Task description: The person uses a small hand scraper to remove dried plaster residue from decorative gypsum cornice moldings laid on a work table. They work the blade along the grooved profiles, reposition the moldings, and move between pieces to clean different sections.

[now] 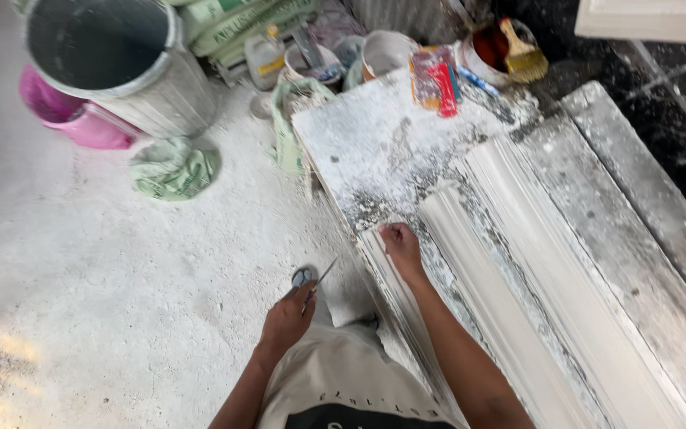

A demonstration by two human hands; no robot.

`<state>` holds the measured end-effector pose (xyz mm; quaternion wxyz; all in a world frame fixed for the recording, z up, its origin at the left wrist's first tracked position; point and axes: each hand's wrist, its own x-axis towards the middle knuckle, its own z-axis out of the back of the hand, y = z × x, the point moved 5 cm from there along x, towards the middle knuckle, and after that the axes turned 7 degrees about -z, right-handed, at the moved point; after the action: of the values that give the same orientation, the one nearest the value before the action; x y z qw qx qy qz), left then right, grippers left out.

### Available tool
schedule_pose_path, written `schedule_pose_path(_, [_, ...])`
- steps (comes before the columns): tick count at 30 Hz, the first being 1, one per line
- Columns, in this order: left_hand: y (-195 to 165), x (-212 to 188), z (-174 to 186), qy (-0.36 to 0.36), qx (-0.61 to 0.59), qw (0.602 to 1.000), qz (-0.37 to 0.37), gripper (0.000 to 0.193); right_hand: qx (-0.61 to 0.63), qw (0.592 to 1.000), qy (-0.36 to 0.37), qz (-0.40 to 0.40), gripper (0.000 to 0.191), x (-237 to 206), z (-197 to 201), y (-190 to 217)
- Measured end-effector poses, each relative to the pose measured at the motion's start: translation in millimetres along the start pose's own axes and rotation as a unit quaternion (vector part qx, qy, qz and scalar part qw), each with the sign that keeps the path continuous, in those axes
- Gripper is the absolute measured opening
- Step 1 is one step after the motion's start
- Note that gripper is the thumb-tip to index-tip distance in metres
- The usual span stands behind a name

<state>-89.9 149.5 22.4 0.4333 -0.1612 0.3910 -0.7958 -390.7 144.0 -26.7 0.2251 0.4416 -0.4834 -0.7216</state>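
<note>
My left hand (pixel 287 316) is closed around a thin metal blade tool (pixel 323 278) that points up and to the right, held over the dusty floor beside the bench. My right hand (pixel 400 244) rests with curled fingers on the top end of a long white plaster moulding (pixel 406 318) at the bench's left edge. A second, wider white moulding (pixel 518 318) lies parallel to its right. Both mouldings sit on a plaster-crusted workbench (pixel 375 143).
A large grey metal bin (pixel 121 71) and a pink tub (pixel 73 115) stand at the upper left, with a crumpled green bag (pixel 172 168) below them. Buckets, a plastic jug (pixel 265 59), a red-and-orange packet (pixel 435 79) and a brush (pixel 522 52) crowd the bench's far end.
</note>
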Motion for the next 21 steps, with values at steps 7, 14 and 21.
schedule_pose_path(7, [19.2,68.1,-0.3,0.039,-0.014,0.996,-0.077,0.033,-0.205,0.927,-0.215,0.23,0.026,-5.1,7.6,21.1])
schedule_pose_path(14, [42.9,147.5,-27.6,0.135,0.102,0.972,-0.162,0.037,-0.316,0.886,-0.217,0.261,0.025,-15.7,-1.3,29.2])
schedule_pose_path(21, [29.5,185.0,-58.6,0.142,0.267,0.891,-0.339,0.037,-0.334,0.873,-0.252,0.251,0.019,-7.4,5.9,13.7])
